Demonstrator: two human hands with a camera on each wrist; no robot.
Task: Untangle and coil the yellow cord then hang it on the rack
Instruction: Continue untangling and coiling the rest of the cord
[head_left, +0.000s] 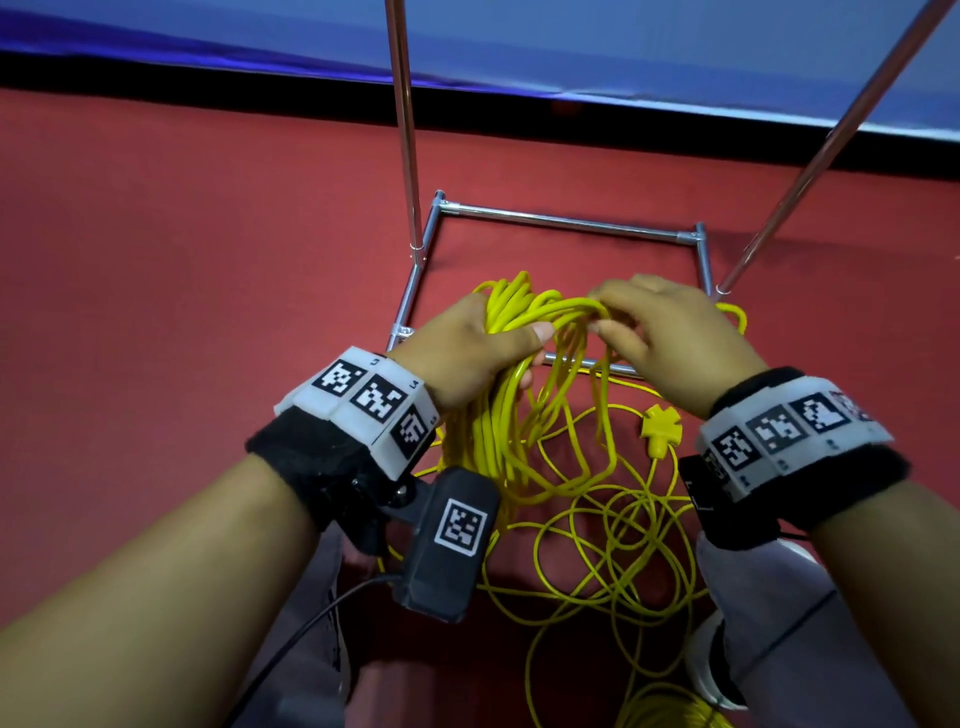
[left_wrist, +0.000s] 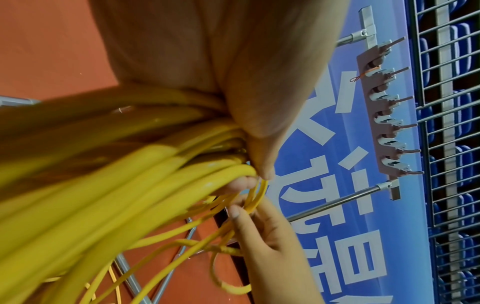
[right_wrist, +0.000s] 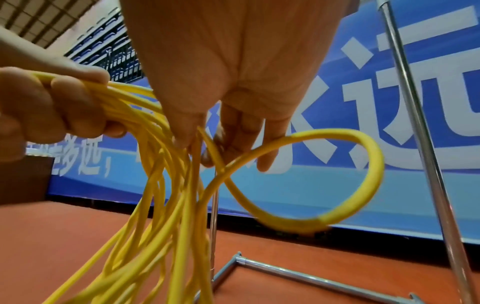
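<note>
Left hand (head_left: 470, 353) is clamped around a bundle of gathered loops of the yellow cord (head_left: 506, 415), thumb across the top; right hand (head_left: 670, 338) pinches a single strand just beside it. To do this well, I'd lay each new loop flat, matched in size, and roll out twist, since one loop by the right fingers (right_wrist: 244, 131) crosses itself. Remaining cord lies tangled on the red floor (head_left: 182, 270) below both hands, with its plug (head_left: 660, 426), in front of the rack base (head_left: 566, 221).

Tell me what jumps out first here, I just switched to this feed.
The yellow cord: a bundle of loops gripped in the left hand while the right hand pinches a strand beside it. More cord lies loose on the red floor, inside the rack base.
</note>
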